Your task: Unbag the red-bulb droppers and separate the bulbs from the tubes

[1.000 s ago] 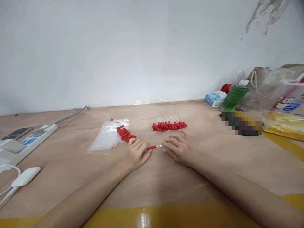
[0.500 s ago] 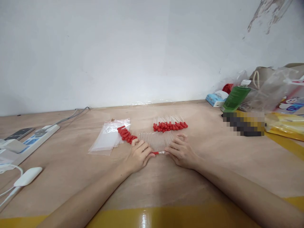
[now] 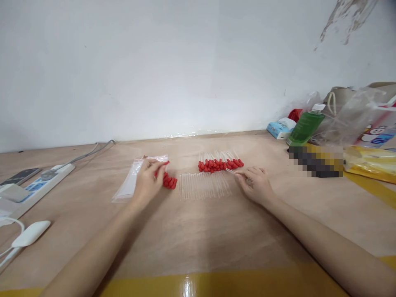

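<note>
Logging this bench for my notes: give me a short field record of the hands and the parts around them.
Left: left hand on red bulbs, over plastic bags; grip unclear
Right: right hand pinches a glass tube beside capped droppers
Between hands: bare tubes in a row, flat on table
Far left: power strip
Far right: green bottle
</note>
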### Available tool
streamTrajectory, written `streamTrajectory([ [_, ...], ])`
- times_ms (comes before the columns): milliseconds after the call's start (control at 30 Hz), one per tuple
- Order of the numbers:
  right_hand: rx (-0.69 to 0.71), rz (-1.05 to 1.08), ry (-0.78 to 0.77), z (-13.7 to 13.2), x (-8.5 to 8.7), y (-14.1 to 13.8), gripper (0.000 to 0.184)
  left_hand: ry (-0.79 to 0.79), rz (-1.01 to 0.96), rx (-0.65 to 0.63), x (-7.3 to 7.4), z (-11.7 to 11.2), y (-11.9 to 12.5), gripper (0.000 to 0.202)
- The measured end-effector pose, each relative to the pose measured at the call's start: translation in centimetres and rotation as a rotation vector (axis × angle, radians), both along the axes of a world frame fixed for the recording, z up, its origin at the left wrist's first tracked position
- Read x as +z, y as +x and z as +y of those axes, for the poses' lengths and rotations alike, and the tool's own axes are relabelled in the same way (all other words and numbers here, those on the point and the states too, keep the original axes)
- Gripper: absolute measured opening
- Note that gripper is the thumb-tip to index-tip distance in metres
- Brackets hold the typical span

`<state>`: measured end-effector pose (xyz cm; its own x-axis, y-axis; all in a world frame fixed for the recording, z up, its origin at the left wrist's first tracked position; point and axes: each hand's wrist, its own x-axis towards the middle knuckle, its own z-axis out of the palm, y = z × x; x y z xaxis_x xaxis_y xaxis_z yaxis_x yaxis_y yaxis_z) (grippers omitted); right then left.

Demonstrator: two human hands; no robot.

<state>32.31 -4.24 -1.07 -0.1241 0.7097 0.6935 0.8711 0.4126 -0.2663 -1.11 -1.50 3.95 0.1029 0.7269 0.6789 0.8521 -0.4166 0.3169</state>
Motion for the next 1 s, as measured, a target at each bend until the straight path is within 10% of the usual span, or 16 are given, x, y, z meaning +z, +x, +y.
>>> streamTrajectory([
  [167,-0.064,-0.015,-0.075,0.1,-0.5,-1.1,0.020,-0.452,-0.092,0.157,2.1,4.2,-3.6,0.029],
  [533,-0.113,-0.071,-0.076,0.2,-0.9,-3.0,0.018,-0.558,-0.001,0.186,0.9,6.4,-4.8,0.029],
  [733,-0.084,-0.076,-0.107,0.2,-1.1,-3.2,0.019,-0.301,0.094,0.026,1.4,5.4,0.3,0.025],
  [1000,-0.050,-0.048,-0.173,-0.1,-0.8,-3.2,0.023,-0.612,0.054,-0.215,-0.3,6.4,8.5,0.021],
])
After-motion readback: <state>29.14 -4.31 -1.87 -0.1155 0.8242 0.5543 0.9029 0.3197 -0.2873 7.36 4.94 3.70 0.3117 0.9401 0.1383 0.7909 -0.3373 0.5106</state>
